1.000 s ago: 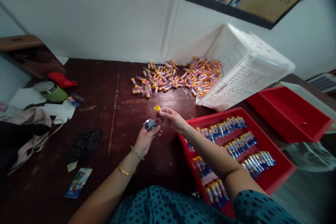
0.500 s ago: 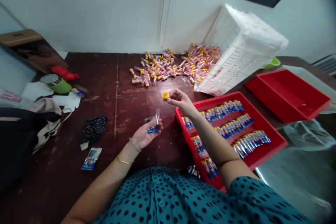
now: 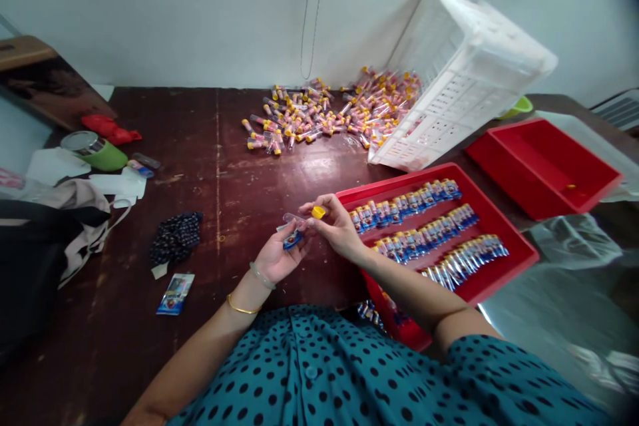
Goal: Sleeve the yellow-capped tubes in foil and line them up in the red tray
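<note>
My left hand (image 3: 283, 251) is closed on a clear plastic tube (image 3: 293, 218) and a small blue foil packet (image 3: 293, 239). Just to its right, my right hand (image 3: 335, 226) pinches a yellow cap (image 3: 318, 212) between its fingers. Both hands meet above the dark table, close to the front left corner of a red tray (image 3: 399, 175). The tube lies tilted, and its right end is partly hidden by my fingers. In the tray stand rows of blue packets with yellow-capped tubes (image 3: 414, 205); my right forearm covers part of them.
A heap of yellow-capped tubes (image 3: 319, 116) lies against the wall beside a tipped white basket (image 3: 444, 100). Farther right is a second red bin (image 3: 559, 166). At the left are a single packet (image 3: 176, 293), a dark cloth (image 3: 177, 238), a green cup (image 3: 97, 151) and a black bag (image 3: 30, 273).
My right hand has come down and left with the yellow cap to meet my left hand. The tube has tipped from upright to slanting. The whole view has shifted slightly.
</note>
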The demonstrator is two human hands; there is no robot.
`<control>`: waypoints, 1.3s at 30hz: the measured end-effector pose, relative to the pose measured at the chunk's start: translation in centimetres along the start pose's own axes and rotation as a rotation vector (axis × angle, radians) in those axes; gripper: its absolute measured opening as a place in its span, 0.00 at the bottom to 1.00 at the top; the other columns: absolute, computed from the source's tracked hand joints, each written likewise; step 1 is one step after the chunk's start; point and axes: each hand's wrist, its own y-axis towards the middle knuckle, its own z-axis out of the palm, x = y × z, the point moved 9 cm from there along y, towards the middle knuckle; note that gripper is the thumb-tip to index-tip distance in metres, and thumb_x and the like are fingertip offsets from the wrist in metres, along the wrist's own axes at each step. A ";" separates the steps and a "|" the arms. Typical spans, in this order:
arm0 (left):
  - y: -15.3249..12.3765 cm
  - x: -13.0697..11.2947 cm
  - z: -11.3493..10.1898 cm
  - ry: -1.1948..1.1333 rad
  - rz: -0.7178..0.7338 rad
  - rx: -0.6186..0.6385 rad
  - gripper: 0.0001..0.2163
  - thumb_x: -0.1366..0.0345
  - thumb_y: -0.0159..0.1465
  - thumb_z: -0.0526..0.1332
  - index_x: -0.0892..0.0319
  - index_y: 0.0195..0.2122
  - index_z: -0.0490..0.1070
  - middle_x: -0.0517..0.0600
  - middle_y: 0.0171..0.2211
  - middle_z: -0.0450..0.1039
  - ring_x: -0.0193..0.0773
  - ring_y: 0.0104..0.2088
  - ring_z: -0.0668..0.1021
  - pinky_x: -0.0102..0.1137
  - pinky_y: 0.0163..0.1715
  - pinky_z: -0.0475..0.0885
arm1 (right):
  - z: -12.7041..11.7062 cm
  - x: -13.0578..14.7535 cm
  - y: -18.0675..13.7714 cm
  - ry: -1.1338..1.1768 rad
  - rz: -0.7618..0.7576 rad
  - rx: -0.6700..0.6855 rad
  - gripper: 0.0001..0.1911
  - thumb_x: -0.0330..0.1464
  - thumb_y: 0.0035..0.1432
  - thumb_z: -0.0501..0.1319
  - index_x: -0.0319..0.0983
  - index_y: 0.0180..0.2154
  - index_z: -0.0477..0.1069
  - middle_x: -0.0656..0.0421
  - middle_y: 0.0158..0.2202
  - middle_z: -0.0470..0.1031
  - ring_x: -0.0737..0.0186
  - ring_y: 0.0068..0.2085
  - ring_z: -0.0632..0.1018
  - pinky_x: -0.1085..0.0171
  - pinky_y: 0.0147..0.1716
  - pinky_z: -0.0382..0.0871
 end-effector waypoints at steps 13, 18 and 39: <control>-0.5 -0.9 1.2 0.306 0.187 0.090 0.05 0.67 0.64 0.64 0.60 0.40 0.76 0.51 0.34 0.80 0.38 0.34 0.81 0.32 0.35 0.77 | -0.3 0.1 -0.2 -0.606 -0.218 0.095 0.19 0.35 0.69 0.51 0.42 0.58 0.66 0.54 0.51 0.77 0.60 0.53 0.77 0.57 0.58 0.64; -0.3 -1.3 -1.5 0.682 0.220 0.060 0.09 0.62 0.62 0.65 0.64 0.34 0.75 0.53 0.27 0.77 0.39 0.27 0.80 0.29 0.25 0.75 | -2.9 -2.7 2.1 -0.758 -0.014 0.075 0.18 0.35 0.69 0.51 0.38 0.57 0.62 0.57 0.38 0.79 0.63 0.37 0.79 0.66 0.40 0.70; -0.8 -5.4 -4.1 0.578 0.457 -0.133 0.14 0.62 0.53 0.72 0.65 0.37 0.76 0.54 0.29 0.81 0.40 0.25 0.82 0.29 0.20 0.76 | -2.8 -4.2 3.5 -0.683 0.071 0.058 0.04 0.30 0.57 0.55 0.38 0.36 0.66 0.64 0.27 0.67 0.68 0.27 0.68 0.70 0.30 0.61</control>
